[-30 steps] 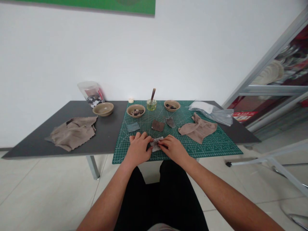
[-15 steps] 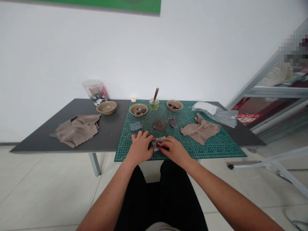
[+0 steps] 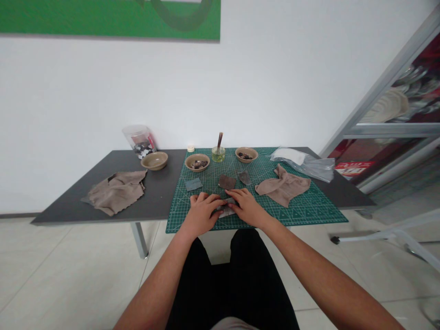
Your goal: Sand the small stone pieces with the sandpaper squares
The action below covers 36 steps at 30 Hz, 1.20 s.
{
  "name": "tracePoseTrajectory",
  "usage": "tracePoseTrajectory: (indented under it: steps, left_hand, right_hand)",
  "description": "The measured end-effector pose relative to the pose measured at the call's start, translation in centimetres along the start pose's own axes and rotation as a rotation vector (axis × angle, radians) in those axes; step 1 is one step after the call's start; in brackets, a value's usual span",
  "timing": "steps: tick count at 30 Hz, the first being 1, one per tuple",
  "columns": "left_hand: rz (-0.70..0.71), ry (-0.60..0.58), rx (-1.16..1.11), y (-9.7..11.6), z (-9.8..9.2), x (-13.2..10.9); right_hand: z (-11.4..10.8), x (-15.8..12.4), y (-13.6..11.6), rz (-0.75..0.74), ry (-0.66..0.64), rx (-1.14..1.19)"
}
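Note:
On the green cutting mat (image 3: 295,215), close to its front edge, lies a small light grey sheet (image 3: 226,212) with something dark on it. My left hand (image 3: 202,213) presses its fingertips and thumb on the sheet's left side. From the right, my right hand (image 3: 248,208) has its fingers closed at the same sheet, fingertips nearly meeting the left ones. Fingers cover most of the sheet, and its details are too small to make out. Just beyond my hands lie a blue-grey square piece (image 3: 194,184), a dark brown square piece (image 3: 227,182) and a dark irregular piece (image 3: 244,178).
Behind these stand a bowl of dark chips (image 3: 197,169), a glass jar with sticks (image 3: 218,157) and another bowl (image 3: 246,159). Brown cloths (image 3: 118,192) (image 3: 283,188) lie either side. An empty bowl (image 3: 154,166), clear tub (image 3: 139,140) and plastic bag (image 3: 305,165) sit farther out.
My view has tilted up slightly. My right hand has shifted over the grey sheet, its fingers now farther forward and covering more of it. The left hand stays at the sheet.

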<state>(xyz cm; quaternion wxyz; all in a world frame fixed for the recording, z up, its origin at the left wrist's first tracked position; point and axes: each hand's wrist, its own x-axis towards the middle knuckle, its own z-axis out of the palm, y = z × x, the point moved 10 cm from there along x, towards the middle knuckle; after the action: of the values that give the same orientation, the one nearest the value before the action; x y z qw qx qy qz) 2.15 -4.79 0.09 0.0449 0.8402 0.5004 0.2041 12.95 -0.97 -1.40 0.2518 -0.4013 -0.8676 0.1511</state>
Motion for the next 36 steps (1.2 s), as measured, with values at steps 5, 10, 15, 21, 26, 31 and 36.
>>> tracePoseTrajectory:
  steps: [5,10,15,21,26,31,36]
  left_hand:
    - [-0.001,0.002,-0.05,0.3,0.2,0.4]
    - [0.03,0.074,-0.162,0.7,-0.1,0.7]
    - [-0.125,0.394,-0.356,-1.5,-2.9,0.1]
    - [-0.456,0.38,-0.711,-5.1,-0.6,0.4]
    - [-0.513,0.351,-0.903,-5.0,0.3,1.3]
    - [-0.469,0.375,-0.834,-4.5,-0.5,1.4]
    - [-0.496,0.413,-0.755,-5.3,-0.3,0.8]
  right_hand:
    - [0.8,1.2,-0.5,0.011,-0.148,-0.046]
    - [0.8,2.5,-0.1,0.092,-0.229,-0.062]
    - [-3.3,2.3,2.2,0.329,0.081,-0.103]
    - [-3.4,1.0,1.7,0.329,0.152,-0.042]
    - [-3.2,1.3,0.8,0.268,0.271,0.27]
    - [-1.4,2.0,-1.6,0.111,0.191,0.297]
    - [-1.0,1.9,-0.8,0.183,0.233,0.285]
